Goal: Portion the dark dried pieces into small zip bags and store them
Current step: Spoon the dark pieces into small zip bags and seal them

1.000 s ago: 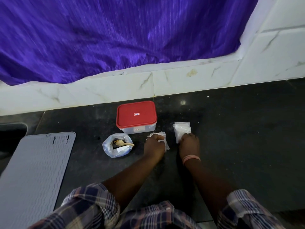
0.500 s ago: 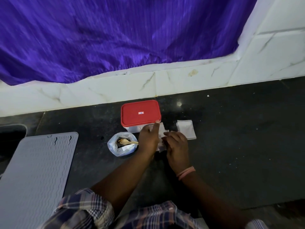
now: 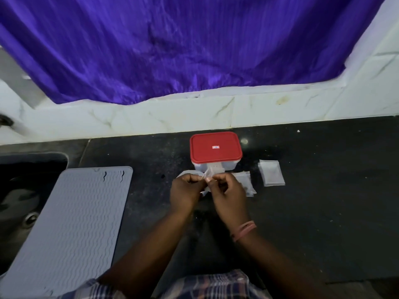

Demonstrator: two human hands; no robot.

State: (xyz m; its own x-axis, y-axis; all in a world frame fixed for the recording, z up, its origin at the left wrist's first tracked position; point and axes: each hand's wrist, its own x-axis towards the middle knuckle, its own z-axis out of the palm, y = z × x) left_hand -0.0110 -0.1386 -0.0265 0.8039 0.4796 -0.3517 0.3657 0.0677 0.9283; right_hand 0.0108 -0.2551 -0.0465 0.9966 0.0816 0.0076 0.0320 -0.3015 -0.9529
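Observation:
My left hand (image 3: 185, 192) and my right hand (image 3: 226, 194) meet in front of the red-lidded clear box (image 3: 216, 148) and pinch a small clear zip bag (image 3: 207, 174) between their fingertips, lifted off the counter. Another small zip bag (image 3: 245, 180) lies flat under my right hand. A small pile of zip bags (image 3: 271, 172) lies further right on the black counter (image 3: 323, 201). Only an edge of the open plastic bag (image 3: 183, 174) with the dark pieces shows behind my left hand; its contents and spoon are hidden.
A grey ribbed mat (image 3: 69, 223) lies at the left, partly over a dark sink (image 3: 19, 190). A white tiled ledge (image 3: 194, 117) and a purple curtain (image 3: 183, 46) stand behind the counter.
Both hands have come together and lifted one small zip bag, now pinching it between them. The view has shifted, and my left hand now covers the bag with the spoon.

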